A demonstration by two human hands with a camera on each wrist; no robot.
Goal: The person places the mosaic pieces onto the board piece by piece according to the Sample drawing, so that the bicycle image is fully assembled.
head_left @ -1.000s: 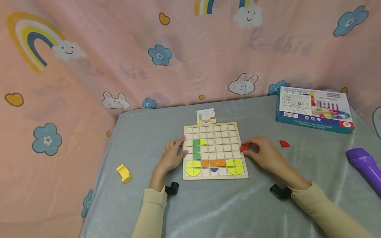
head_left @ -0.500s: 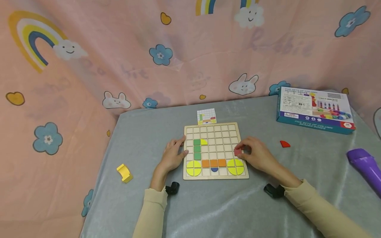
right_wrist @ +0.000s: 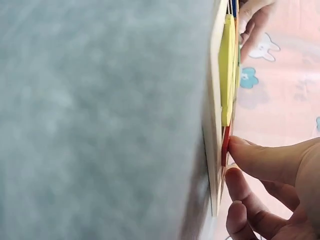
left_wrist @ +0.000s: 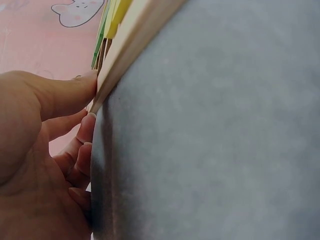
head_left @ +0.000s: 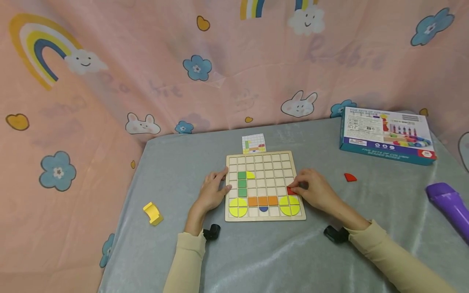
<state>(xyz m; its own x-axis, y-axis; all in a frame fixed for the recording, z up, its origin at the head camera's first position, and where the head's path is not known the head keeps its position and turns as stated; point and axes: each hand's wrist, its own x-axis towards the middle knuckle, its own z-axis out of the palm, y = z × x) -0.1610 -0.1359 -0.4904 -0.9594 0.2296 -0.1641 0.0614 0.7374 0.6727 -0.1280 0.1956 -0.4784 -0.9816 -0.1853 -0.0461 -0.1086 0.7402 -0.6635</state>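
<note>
A wooden grid board (head_left: 261,163) lies on the grey cloth, bearing green squares (head_left: 242,183), orange squares (head_left: 262,201), yellow quarter circles (head_left: 289,205) and a blue half circle (head_left: 263,208). My left hand (head_left: 210,191) grips the board's left edge, thumb on top and fingers at its side. A red square tile (head_left: 290,191) sits in the rightmost column, directly above the yellow circle. Pinching it at the board is my right hand (head_left: 313,188), which partly covers it; in the right wrist view the thumb (right_wrist: 245,150) touches the tile (right_wrist: 226,146).
Behind the board lies a small pattern card (head_left: 253,143). A red quarter-circle tile (head_left: 350,177) is on the cloth to the right, with a boxed set (head_left: 387,135) and a purple microphone (head_left: 448,209) beyond. To the left rests a yellow curved block (head_left: 152,213).
My right hand has carried the red square from beside the board's right edge leftward and onto the grid's right column. The left hand has stayed at the board's left edge.
</note>
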